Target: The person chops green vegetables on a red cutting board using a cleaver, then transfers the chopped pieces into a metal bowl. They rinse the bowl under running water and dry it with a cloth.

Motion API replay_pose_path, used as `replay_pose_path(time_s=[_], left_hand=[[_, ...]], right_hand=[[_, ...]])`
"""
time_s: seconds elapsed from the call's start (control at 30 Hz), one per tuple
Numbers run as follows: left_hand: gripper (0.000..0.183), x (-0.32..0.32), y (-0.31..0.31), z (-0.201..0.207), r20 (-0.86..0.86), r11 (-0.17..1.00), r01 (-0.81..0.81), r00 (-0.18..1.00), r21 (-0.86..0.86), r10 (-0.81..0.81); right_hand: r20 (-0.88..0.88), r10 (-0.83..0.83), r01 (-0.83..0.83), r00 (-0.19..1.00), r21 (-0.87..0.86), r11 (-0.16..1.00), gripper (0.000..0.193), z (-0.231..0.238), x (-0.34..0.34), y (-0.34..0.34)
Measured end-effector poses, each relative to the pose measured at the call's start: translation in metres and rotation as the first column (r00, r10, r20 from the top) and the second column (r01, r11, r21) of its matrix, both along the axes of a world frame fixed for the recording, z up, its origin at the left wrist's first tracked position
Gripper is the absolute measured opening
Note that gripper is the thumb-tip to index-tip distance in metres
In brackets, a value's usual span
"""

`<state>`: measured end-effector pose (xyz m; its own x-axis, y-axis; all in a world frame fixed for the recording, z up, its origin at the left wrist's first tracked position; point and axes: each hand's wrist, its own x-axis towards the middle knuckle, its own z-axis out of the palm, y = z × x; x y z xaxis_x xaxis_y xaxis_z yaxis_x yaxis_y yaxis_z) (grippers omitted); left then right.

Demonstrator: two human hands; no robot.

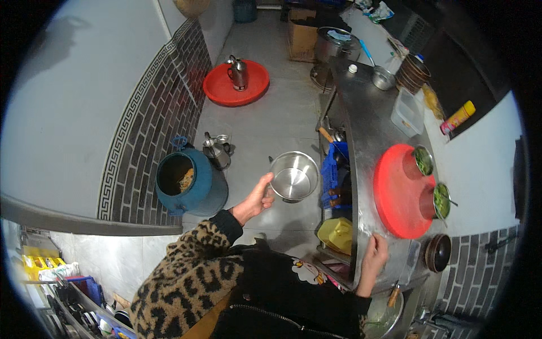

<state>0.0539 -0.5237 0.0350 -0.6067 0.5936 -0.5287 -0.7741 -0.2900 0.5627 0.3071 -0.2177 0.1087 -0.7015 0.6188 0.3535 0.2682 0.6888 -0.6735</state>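
My left hand (254, 202) grips the near left side of a round stainless steel pot (293, 179), thumb up along its rim. The pot hangs over the grey floor, its mouth turned up toward me, and its shiny inside holds nothing I can see. At the near edge of the steel counter (361, 121), my right hand (375, 259) is closed with fingers curled together. What it holds, if anything, is too small to make out. Just beyond it on the counter lies a round red tray (389, 195) with two metal cups of green vegetables (423, 161) at its far side.
A blue barrel (206, 189) and a metal kettle (217, 153) stand on the floor to my left. Farther off, a red basin (214, 87) holds another kettle (239, 76). Under the counter are a blue crate (333, 169) and a yellow container (339, 234).
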Motion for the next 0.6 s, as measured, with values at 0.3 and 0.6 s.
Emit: replay_pose_path(time_s=[0.3, 0.6], left_hand=[[0.054, -0.138, -0.024, -0.030, 0.072, 0.965, -0.246, 0.965, -0.093, 0.253], [0.058, -0.327, 0.020, -0.030, -0.050, 0.920, -0.303, 0.953, -0.249, 0.300]], right_hand=[[0.179, 0.506, -0.454, 0.844, -0.265, 0.851, 0.035, -0.038, -0.286, -0.049], [0.076, 0.842, -0.201, 0.534, -0.956, 0.214, 0.040, -0.071, -0.578, -0.044]])
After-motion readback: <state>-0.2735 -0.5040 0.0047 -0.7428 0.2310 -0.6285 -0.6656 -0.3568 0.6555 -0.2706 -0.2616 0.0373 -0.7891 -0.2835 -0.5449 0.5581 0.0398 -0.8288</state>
